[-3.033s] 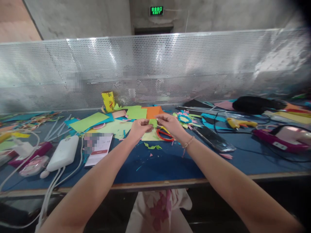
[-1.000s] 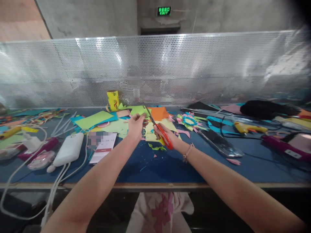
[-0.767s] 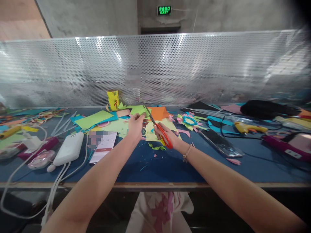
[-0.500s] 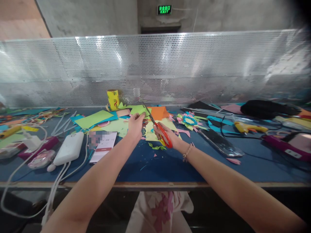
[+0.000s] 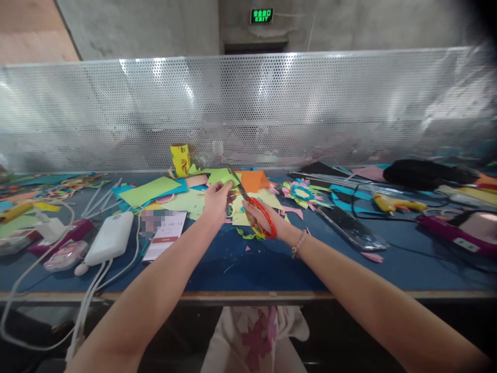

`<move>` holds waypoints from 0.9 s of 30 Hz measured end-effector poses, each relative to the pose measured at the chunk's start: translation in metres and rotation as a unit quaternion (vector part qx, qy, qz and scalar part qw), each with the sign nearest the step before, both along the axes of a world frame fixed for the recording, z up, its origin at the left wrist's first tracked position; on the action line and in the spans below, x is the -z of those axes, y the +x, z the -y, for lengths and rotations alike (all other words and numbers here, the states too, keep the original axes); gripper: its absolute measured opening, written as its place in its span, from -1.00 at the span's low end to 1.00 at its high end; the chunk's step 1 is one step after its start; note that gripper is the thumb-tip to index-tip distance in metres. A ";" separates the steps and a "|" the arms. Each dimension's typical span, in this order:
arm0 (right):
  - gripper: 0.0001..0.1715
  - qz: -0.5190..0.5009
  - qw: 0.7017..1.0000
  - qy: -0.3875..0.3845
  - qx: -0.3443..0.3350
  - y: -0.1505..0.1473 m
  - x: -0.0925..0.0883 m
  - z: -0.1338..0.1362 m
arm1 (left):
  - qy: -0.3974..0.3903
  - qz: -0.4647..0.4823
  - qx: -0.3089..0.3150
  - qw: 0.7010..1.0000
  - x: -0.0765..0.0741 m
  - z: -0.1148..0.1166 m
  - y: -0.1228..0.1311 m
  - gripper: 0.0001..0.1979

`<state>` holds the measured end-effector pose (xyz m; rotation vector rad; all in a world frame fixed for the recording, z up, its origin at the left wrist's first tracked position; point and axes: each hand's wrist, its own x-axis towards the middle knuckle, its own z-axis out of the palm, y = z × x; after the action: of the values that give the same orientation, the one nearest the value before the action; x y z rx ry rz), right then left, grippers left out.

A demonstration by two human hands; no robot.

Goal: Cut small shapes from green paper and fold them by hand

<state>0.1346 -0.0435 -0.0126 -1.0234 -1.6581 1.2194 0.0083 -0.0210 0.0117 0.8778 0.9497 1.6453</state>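
My left hand [image 5: 218, 201] pinches a piece of light green paper [image 5: 224, 177] between thumb and fingers. Close on its right, my right hand [image 5: 259, 213] grips a pair of scissors [image 5: 268, 221] with red and yellow handles, fingers through the loops. The dark blades point up and away, by the right edge of the green paper; whether they touch it I cannot tell. Beneath my hands lie pale yellow sheets [image 5: 272, 198] and a folded orange paper [image 5: 254, 181]. Curled green scraps [image 5: 248, 234] rest just in front of my right hand.
Left on the blue table [image 5: 240, 274] are a phone [image 5: 165, 238], a white power bank [image 5: 111, 238] with cables, and glue sticks [image 5: 101, 199]. To the right are a paper flower [image 5: 303, 191], a dark phone [image 5: 353, 229] and a yellow glue gun [image 5: 398, 203]. A perforated metal screen [image 5: 272, 109] stands behind.
The scissors' handles have spread a little wider, with more of the yellow loop showing. My left hand and the green paper stay nearly in place.
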 end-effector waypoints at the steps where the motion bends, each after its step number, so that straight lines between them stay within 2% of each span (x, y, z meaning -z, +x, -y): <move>1: -0.64 -0.020 1.000 -0.016 -0.009 0.000 0.000 0.000 | -0.003 -0.001 -0.001 1.000 -0.001 0.001 0.000 -0.88; 9: -0.53 -0.119 0.990 -0.075 -0.020 -0.001 -0.003 0.004 | 0.003 -0.011 0.006 1.000 0.002 0.001 0.001 -0.87; 17: -0.52 -0.085 0.995 -0.053 -0.023 0.000 -0.006 0.005 | 0.015 -0.031 0.017 0.999 0.004 0.001 0.002 -0.83; 27: -0.49 -0.105 0.992 -0.066 -0.014 0.000 -0.003 0.002 | 0.014 -0.047 0.023 0.999 0.006 0.000 0.003 -0.82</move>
<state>0.1343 -0.0452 -0.0095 -0.9185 -1.4488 1.4194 0.0109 -0.0214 0.0059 0.9963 0.9659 1.5923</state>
